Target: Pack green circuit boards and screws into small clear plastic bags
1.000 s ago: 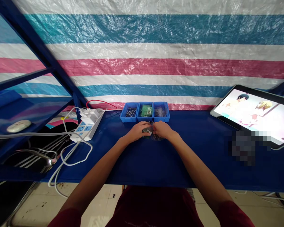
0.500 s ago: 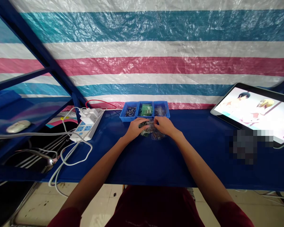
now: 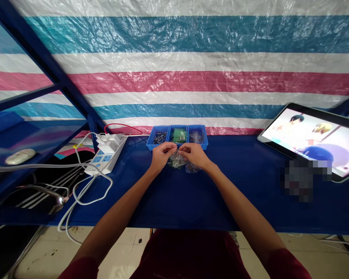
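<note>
My left hand (image 3: 162, 154) is closed in a pinch, its fingertips at the upper left edge of a clear plastic bag (image 3: 177, 159). Opposite it, my right hand (image 3: 195, 154) pinches the top of the same bag, and the two sets of fingertips nearly meet. Small parts and something green show through the plastic. Another clear bag with small metal parts (image 3: 192, 168) lies under my right hand. Just behind the hands stand three blue bins: one with dark screws (image 3: 159, 138), one with green packets (image 3: 178, 135), one with clear bags (image 3: 196, 136).
A white power strip (image 3: 106, 159) with plugs and looping white cables (image 3: 90, 201) lies at the left of the blue table (image 3: 180, 205). A tablet (image 3: 311, 139) leans at the right, near a blurred patch. A white mouse (image 3: 20, 156) rests on the left shelf.
Both hands have shifted slightly left and their fingertips have come closer together. The clear bag between them has moved left with them. The picture on the tablet differs.
</note>
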`<act>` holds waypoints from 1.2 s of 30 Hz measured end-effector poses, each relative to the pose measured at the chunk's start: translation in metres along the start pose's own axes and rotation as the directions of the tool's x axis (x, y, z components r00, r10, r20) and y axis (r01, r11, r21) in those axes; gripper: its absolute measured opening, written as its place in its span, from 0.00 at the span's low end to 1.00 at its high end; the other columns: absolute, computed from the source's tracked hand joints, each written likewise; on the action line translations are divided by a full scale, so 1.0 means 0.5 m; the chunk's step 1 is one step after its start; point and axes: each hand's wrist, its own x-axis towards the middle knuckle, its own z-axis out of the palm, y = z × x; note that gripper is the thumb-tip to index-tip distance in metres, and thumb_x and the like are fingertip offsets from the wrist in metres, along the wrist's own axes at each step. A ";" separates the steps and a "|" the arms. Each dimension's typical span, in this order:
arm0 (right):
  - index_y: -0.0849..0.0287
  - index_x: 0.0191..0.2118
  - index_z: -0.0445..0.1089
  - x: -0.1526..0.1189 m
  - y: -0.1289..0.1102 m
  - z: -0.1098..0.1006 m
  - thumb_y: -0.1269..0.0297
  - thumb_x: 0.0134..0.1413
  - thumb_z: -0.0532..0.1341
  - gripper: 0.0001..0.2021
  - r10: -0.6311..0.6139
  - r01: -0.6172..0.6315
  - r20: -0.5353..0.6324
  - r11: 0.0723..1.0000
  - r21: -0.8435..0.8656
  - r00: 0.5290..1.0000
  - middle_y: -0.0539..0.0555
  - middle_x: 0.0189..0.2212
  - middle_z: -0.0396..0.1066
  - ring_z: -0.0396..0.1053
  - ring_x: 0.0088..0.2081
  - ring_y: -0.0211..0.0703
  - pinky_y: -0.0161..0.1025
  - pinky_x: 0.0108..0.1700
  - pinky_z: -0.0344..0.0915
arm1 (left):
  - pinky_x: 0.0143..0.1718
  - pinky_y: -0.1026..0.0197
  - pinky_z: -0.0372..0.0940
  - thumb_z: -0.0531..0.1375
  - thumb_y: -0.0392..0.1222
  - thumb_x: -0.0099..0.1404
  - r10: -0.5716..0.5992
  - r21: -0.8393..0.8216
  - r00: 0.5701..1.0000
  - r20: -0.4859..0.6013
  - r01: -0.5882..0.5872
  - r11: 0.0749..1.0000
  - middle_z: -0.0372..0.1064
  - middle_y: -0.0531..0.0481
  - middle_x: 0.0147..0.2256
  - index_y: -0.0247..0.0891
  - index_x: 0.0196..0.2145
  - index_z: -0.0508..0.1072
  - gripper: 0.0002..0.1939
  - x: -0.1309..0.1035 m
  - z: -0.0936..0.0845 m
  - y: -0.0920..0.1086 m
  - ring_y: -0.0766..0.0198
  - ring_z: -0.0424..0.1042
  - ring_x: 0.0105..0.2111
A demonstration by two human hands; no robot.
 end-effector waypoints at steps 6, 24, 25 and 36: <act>0.60 0.29 0.67 -0.001 0.005 0.010 0.60 0.50 0.59 0.08 0.032 0.011 -0.170 0.970 0.245 0.985 0.47 0.20 0.66 0.65 0.20 0.35 0.33 0.25 0.63 | 0.38 0.59 0.69 0.66 0.48 0.53 -0.072 -0.064 0.995 0.067 0.077 0.995 0.75 0.45 0.37 0.34 0.43 0.72 0.22 0.003 0.001 0.004 0.60 0.74 0.35; 0.59 0.34 0.69 -0.046 0.025 0.027 0.56 0.58 0.53 0.13 -0.041 0.044 -0.260 0.999 0.006 0.965 0.52 0.28 0.71 0.67 0.26 0.38 0.35 0.32 0.65 | 0.26 0.64 0.65 0.62 0.49 0.57 -0.056 0.056 0.971 0.234 0.044 0.997 0.73 0.48 0.25 0.33 0.31 0.76 0.14 0.002 -0.018 0.018 0.64 0.70 0.24; 0.59 0.34 0.69 -0.047 0.025 0.027 0.55 0.58 0.53 0.13 -0.037 0.042 -0.264 0.999 0.014 0.964 0.52 0.28 0.71 0.67 0.26 0.38 0.35 0.32 0.65 | 0.26 0.64 0.65 0.62 0.50 0.58 -0.046 0.069 0.977 0.209 0.032 0.997 0.73 0.48 0.25 0.34 0.31 0.76 0.14 0.002 -0.019 0.018 0.63 0.70 0.25; 0.59 0.34 0.70 -0.048 0.027 0.032 0.54 0.58 0.54 0.14 -0.044 0.052 -0.272 0.998 0.019 0.961 0.52 0.28 0.72 0.68 0.27 0.38 0.35 0.35 0.66 | 0.31 0.63 0.65 0.60 0.49 0.59 0.077 0.201 0.987 0.144 -0.105 0.974 0.74 0.48 0.28 0.35 0.28 0.75 0.13 -0.003 -0.016 0.023 0.62 0.71 0.29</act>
